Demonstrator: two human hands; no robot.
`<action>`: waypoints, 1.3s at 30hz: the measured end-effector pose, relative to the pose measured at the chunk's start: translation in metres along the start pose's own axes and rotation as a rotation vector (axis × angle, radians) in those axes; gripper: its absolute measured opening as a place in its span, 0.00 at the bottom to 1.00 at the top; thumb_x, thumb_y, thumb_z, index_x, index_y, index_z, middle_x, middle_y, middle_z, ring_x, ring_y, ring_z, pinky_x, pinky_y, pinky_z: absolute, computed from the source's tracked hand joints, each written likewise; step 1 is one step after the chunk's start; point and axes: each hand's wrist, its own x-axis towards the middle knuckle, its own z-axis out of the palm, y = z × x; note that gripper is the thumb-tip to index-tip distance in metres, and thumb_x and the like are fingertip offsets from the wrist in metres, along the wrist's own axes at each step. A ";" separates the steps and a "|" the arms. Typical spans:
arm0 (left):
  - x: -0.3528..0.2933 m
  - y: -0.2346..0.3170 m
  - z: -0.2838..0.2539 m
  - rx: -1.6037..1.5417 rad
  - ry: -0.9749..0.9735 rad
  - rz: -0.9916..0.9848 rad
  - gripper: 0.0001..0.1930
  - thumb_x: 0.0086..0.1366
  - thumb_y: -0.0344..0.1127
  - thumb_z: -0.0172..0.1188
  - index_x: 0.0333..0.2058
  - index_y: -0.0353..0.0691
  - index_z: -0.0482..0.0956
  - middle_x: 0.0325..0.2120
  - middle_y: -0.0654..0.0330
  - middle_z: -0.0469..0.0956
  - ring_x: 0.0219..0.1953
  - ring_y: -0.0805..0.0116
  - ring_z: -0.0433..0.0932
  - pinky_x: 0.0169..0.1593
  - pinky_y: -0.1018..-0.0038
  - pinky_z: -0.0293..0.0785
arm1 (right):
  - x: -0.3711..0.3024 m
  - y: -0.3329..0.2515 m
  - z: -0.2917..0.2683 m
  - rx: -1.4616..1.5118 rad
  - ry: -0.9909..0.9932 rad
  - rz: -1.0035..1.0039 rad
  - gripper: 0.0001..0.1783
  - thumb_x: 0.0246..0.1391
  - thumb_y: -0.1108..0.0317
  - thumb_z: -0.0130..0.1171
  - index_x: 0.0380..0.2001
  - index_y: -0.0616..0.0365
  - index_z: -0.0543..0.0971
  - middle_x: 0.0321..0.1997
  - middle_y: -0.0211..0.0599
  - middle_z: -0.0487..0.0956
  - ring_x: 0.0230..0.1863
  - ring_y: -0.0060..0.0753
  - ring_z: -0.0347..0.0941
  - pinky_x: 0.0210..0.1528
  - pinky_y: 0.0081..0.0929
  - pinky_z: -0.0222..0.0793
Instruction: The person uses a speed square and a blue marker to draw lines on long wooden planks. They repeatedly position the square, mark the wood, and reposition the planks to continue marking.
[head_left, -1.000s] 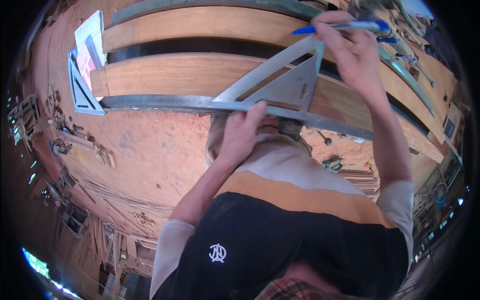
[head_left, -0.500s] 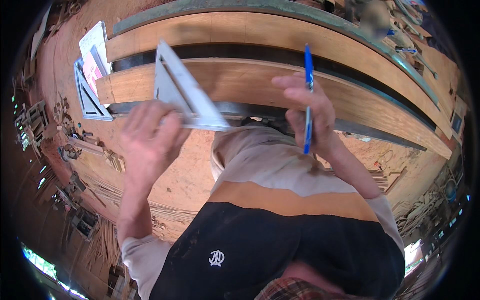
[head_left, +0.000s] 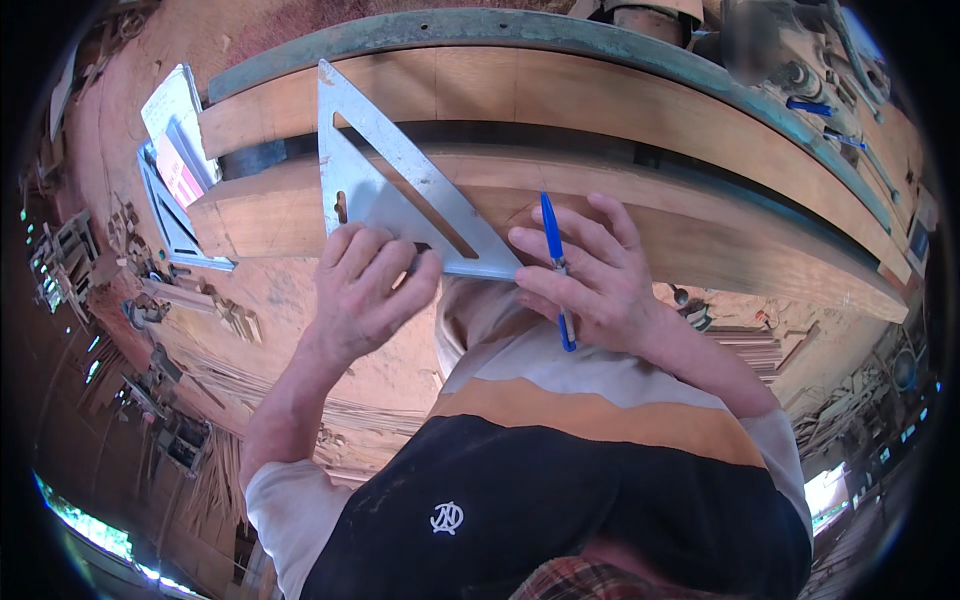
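Observation:
My left hand (head_left: 375,290) is closed on the near edge of a silver triangular speed square (head_left: 375,180), its fingers curled at the thick lower rim. The square lies over the near wooden board (head_left: 590,215), and its tip reaches across toward the far wooden board (head_left: 560,100). Close by on the right, my right hand (head_left: 600,270) has a blue pen (head_left: 553,235) tucked between its fingers, pointing away from me. Those fingertips are beside the square's right corner; whether they touch it I cannot tell.
A green-grey metal rail (head_left: 480,25) runs behind the boards. At their left end are papers (head_left: 180,140) and a second triangular square (head_left: 170,215). Tools and another blue pen (head_left: 808,106) lie at the far right. Wood strips (head_left: 740,350) lie on the floor.
The square has come down over the near board, and my left hand has moved right. My right hand has moved left and nearer, tilting the pen. The near board sits closer to me.

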 end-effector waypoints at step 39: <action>0.002 0.018 0.016 -0.125 0.063 -0.065 0.16 0.45 0.30 0.67 0.38 0.41 0.83 0.23 0.68 0.71 0.26 0.70 0.71 0.36 0.68 0.67 | 0.000 0.001 -0.003 -0.058 -0.049 -0.028 0.03 0.55 0.60 0.67 0.33 0.37 0.82 0.58 0.25 0.84 0.67 0.36 0.74 0.76 0.59 0.46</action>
